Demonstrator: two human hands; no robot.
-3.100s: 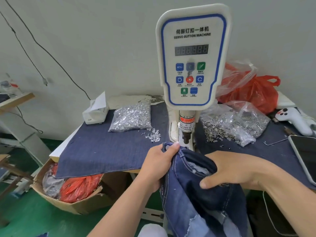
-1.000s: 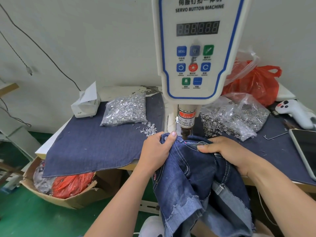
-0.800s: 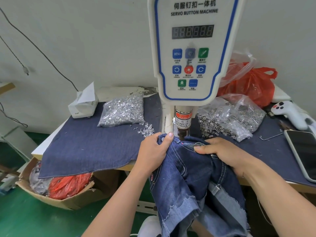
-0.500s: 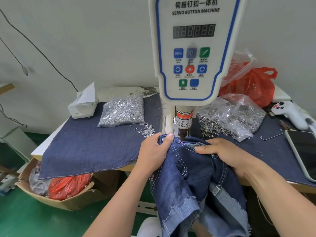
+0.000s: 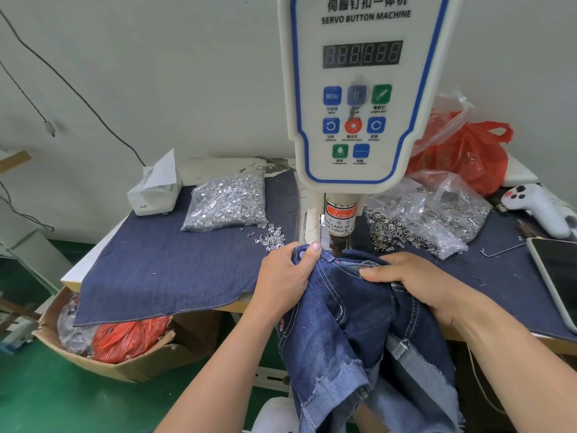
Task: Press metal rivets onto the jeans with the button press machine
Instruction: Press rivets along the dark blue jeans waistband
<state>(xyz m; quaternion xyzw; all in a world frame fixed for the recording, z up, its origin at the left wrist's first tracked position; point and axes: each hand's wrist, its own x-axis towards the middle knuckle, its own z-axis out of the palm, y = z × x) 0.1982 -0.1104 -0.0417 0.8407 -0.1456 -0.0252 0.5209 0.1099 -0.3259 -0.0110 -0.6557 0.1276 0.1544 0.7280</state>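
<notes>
I hold the jeans (image 5: 359,310) at the tabletop's (image 5: 162,270) front edge, left hand (image 5: 285,276) and right hand (image 5: 415,281) each gripping denim either side of the press (image 5: 338,245), keeping it taut and my fingers safe, I judge

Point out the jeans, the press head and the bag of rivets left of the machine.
jeans (image 5: 352,310), head view, dark front panel.
press head (image 5: 339,220), head view, warning label.
bag of rivets (image 5: 228,201), head view, middle of bag.
</notes>
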